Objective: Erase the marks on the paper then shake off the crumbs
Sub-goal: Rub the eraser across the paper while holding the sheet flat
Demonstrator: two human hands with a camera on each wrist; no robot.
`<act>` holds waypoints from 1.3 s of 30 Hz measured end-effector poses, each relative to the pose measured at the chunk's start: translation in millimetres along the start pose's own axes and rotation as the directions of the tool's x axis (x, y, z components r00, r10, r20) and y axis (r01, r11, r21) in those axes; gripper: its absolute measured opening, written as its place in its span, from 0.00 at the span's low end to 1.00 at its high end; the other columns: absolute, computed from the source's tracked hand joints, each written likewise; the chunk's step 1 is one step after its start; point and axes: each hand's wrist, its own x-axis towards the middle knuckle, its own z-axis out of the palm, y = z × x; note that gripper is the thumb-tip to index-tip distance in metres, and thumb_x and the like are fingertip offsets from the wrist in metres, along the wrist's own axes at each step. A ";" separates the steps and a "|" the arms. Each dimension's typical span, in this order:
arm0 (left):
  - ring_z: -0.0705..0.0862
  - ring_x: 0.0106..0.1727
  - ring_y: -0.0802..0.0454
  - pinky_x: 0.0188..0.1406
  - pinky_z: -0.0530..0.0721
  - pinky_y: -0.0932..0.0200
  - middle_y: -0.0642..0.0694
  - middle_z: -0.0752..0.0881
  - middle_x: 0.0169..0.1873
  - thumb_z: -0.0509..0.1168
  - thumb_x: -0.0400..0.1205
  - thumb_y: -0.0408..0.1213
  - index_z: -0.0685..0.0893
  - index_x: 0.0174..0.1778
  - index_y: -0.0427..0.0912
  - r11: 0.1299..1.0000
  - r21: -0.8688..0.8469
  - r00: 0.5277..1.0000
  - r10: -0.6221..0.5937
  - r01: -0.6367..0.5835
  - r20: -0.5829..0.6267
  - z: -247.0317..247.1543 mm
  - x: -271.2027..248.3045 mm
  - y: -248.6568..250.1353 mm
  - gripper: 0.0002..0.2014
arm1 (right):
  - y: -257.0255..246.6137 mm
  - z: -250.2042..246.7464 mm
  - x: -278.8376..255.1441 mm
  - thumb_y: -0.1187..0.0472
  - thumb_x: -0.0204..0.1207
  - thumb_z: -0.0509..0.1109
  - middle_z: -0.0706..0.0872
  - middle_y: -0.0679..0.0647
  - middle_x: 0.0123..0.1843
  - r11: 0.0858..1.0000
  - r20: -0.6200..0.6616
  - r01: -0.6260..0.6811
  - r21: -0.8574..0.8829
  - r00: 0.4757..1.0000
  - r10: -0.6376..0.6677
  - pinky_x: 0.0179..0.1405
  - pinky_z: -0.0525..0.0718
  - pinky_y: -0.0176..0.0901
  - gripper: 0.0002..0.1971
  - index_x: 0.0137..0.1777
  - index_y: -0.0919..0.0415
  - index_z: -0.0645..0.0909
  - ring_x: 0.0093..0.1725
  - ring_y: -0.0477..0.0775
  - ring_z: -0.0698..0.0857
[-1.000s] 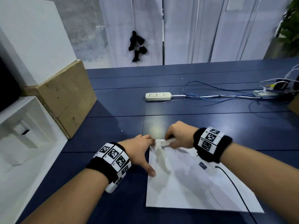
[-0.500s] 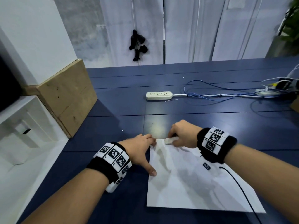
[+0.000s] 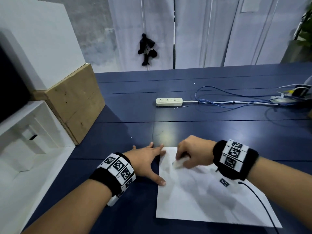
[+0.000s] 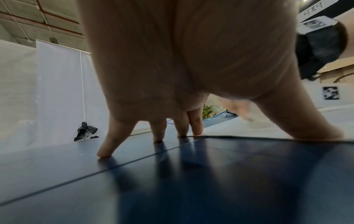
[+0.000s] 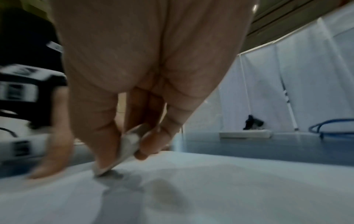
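Note:
A white sheet of paper [image 3: 199,196] lies on the dark blue table [image 3: 126,132], seen low and pale in the right wrist view as paper [image 5: 210,189]. My right hand [image 3: 190,154] pinches a white eraser [image 3: 178,163] between thumb and fingers, its lower end touching the sheet near the far left corner; the right wrist view shows the eraser [image 5: 122,153] tilted, tip down. My left hand [image 3: 148,159] is spread flat, fingers straight, thumb and forefinger pressing the paper's left edge. In the left wrist view the fingertips [image 4: 103,153] rest on the table.
A white power strip [image 3: 168,102] with blue and white cables [image 3: 236,100] lies further back. A brown board [image 3: 74,102] and white foam packing [image 3: 25,132] stand along the left. A thin black cord [image 3: 258,201] runs over the paper's right side.
My right hand has slid the eraser toward me and slightly left, down the paper from its far edge. The left hand's fingers have straightened and spread flat.

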 end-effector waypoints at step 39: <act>0.38 0.87 0.55 0.78 0.50 0.20 0.67 0.42 0.85 0.76 0.61 0.72 0.47 0.87 0.57 1.000 0.027 0.999 -0.016 0.015 0.034 -2.8 3.6 1.6 0.64 | -1.5 5.5 -18.1 0.58 0.65 0.76 0.89 0.47 0.50 0.996 0.073 0.076 0.038 0.994 -0.079 0.49 0.81 0.36 0.16 0.53 0.52 0.90 0.43 0.44 0.81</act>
